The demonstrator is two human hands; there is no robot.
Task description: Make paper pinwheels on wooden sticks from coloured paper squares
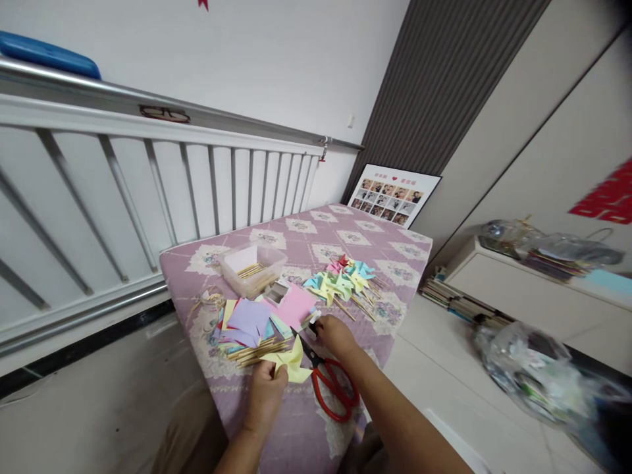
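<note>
My left hand [269,388] pinches a pale yellow paper pinwheel [291,362] near the front of the cloth-covered table. Beyond it, my right hand [336,334] has its fingers closed at a small white and dark object [314,320] by the edge of a pink paper sheet [295,306]; its kind is too small to tell. Red-handled scissors [336,390] lie below my right hand, blades pointing away. Left of the pinwheel are a bundle of thin wooden sticks [254,352] and a stack of coloured paper squares [249,319], lavender on top.
A clear plastic box [253,266] with sticks stands behind the papers. Several finished pinwheels on sticks [340,283] lie at the right. A white radiator [237,178] lines the wall, and a photo board [392,196] leans beyond the table. Plastic bags [538,368] sit on the floor.
</note>
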